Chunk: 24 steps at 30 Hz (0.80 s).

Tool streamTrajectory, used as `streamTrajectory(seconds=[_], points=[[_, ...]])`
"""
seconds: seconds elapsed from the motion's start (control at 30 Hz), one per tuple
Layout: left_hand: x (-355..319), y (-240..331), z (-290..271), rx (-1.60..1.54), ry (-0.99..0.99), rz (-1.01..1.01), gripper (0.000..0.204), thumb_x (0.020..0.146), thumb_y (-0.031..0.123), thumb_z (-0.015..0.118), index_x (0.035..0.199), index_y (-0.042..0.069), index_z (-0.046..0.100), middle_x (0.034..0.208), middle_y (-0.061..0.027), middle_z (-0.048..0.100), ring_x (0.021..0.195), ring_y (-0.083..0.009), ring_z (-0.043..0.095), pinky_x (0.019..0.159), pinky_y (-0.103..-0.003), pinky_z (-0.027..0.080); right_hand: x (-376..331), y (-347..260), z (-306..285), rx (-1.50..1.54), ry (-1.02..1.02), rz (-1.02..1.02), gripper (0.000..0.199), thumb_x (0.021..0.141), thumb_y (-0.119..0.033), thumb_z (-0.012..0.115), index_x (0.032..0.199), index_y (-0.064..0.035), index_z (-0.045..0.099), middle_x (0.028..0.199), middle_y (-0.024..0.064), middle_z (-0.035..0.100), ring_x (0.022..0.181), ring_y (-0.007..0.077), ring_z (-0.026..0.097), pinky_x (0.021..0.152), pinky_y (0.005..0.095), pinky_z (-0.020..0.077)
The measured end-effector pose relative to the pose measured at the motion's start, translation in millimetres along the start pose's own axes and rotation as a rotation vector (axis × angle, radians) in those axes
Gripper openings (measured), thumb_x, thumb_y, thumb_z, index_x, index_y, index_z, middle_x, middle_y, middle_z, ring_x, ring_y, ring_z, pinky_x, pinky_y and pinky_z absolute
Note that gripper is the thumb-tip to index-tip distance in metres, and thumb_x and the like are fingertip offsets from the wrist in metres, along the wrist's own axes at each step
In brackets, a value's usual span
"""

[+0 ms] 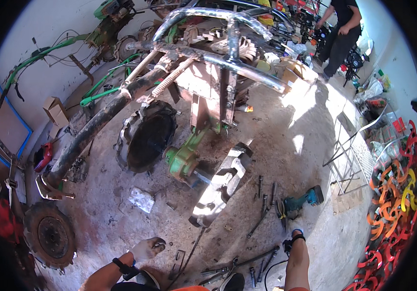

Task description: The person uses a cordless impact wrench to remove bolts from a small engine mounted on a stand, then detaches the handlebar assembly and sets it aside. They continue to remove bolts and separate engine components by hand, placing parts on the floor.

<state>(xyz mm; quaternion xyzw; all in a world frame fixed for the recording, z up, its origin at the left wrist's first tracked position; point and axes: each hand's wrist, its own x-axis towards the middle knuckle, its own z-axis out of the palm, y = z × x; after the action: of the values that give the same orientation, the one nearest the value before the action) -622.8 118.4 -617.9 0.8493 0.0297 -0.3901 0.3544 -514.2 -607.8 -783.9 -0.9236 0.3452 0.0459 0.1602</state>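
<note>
The teal-and-black cordless power tool point(294, 203) is just beyond the right hand point(295, 230), whose fingers are too hidden from here for me to tell whether they grip it. Across from it, the left hand point(148, 248) hovers with fingers curled inward, pinching what, if anything, I can't tell. Steel bars point(266, 207) lie left of the tool, then comes a lugged wheel point(220, 189) beside a green hub point(181, 162).

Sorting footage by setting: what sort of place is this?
Probably a machinery repair or assembly workshop: there's a large bare metal frame, a treaded wheel at the left, and a cordless power tool near the right hand.
</note>
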Motion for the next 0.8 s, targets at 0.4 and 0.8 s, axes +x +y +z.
streamTrajectory(seconds=[0.4,0.8], points=[[-21,115,-20,-0.048,0.135,0.536,0.034,0.105,0.026,0.071,0.13,0.003,0.072,0.119,-0.019,0.077,0.103,-0.0312,0.077,0.092,-0.04,0.061,-158,-2,-170,-0.021,-0.17,-0.035,0.048,0.086,-0.035,0.081,0.124,-0.0059,0.075,0.105,0.0215,0.081,0.1,0.0378,0.077,0.088,0.0455,0.0598],[-67,232,-28,0.203,-0.144,1.054,0.095,0.078,0.045,0.094,0.154,0.004,0.054,0.147,-0.0228,0.064,0.136,-0.0364,0.063,0.117,-0.046,0.051,-336,-222,-370,-0.281,-0.492,-0.85,0.053,0.079,-0.034,0.091,0.122,-0.0069,0.076,0.099,0.0197,0.08,0.093,0.0389,0.077,0.086,0.0442,0.0619]])
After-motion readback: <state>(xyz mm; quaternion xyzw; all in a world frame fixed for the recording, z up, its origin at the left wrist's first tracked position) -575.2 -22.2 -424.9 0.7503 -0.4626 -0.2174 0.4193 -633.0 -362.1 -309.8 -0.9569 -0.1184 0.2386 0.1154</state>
